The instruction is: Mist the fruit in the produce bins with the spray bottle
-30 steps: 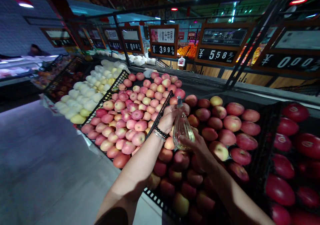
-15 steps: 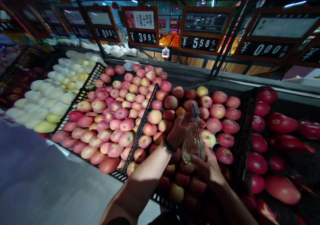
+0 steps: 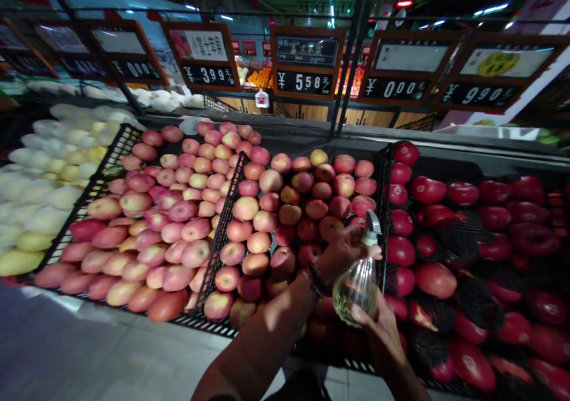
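I've got the left hand (image 3: 341,252) closed around the neck of a clear spray bottle (image 3: 358,291), the right hand (image 3: 378,330) cupped under it, and apples (image 3: 317,209) just beyond.

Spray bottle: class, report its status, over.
Left hand gripping neck of clear spray bottle; right hand under it. Liquid inside. Above pink apples. Black crate divider alongside.

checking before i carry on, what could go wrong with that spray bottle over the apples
The clear spray bottle, held by the left hand and right hand, hangs over loose pink apples; a slip could bruise them. The left forearm crosses the basket's front rim, so a bump might dislodge them.
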The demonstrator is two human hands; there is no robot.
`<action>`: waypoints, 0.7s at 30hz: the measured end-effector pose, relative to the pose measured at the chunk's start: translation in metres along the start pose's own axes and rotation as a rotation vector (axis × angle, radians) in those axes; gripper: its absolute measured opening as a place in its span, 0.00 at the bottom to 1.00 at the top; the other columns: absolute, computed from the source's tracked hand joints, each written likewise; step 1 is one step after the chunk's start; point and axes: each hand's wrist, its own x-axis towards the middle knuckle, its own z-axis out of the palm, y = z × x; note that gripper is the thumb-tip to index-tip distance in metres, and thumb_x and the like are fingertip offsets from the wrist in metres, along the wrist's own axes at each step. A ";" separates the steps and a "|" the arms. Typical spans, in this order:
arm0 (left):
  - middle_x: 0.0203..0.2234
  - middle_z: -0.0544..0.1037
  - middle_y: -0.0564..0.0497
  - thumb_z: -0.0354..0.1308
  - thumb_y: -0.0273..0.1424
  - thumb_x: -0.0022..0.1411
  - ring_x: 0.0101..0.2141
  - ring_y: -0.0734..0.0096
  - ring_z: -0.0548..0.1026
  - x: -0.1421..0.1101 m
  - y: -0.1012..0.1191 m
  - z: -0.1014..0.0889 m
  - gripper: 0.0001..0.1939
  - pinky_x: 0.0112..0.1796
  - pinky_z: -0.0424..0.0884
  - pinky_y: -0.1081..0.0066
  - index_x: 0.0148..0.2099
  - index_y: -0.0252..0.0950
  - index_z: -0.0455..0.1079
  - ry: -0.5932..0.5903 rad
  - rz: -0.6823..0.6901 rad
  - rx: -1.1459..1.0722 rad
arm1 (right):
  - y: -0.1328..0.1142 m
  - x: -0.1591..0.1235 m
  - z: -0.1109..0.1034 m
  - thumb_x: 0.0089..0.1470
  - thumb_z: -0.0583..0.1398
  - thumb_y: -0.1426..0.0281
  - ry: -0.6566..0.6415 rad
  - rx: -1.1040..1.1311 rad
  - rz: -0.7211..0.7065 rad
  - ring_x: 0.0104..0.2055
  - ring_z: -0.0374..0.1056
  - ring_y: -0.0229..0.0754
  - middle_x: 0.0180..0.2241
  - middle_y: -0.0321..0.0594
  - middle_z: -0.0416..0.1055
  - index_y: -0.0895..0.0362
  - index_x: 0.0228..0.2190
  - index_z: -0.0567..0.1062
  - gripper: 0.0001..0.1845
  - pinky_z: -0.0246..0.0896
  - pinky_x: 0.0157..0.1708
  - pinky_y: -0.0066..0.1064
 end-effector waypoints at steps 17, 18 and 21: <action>0.53 0.85 0.43 0.74 0.41 0.66 0.49 0.52 0.86 -0.144 0.000 -0.001 0.29 0.50 0.82 0.55 0.65 0.42 0.72 0.338 0.000 0.175 | 0.002 -0.064 0.016 0.48 0.79 0.64 -0.374 0.164 0.100 0.54 0.80 0.54 0.53 0.40 0.84 0.50 0.62 0.75 0.41 0.75 0.54 0.43; 0.54 0.85 0.43 0.72 0.40 0.67 0.50 0.52 0.85 -0.154 -0.001 -0.003 0.28 0.53 0.81 0.54 0.65 0.42 0.73 0.347 -0.011 0.184 | 0.007 -0.068 0.016 0.47 0.79 0.64 -0.391 0.149 0.105 0.52 0.80 0.53 0.51 0.38 0.84 0.50 0.61 0.76 0.41 0.74 0.52 0.41; 0.46 0.88 0.49 0.70 0.38 0.68 0.49 0.52 0.84 -0.181 -0.010 -0.007 0.14 0.56 0.78 0.53 0.54 0.44 0.81 0.406 -0.029 0.238 | 0.023 -0.078 0.015 0.46 0.79 0.64 -0.415 0.083 0.123 0.48 0.78 0.50 0.49 0.37 0.83 0.50 0.61 0.77 0.41 0.73 0.47 0.38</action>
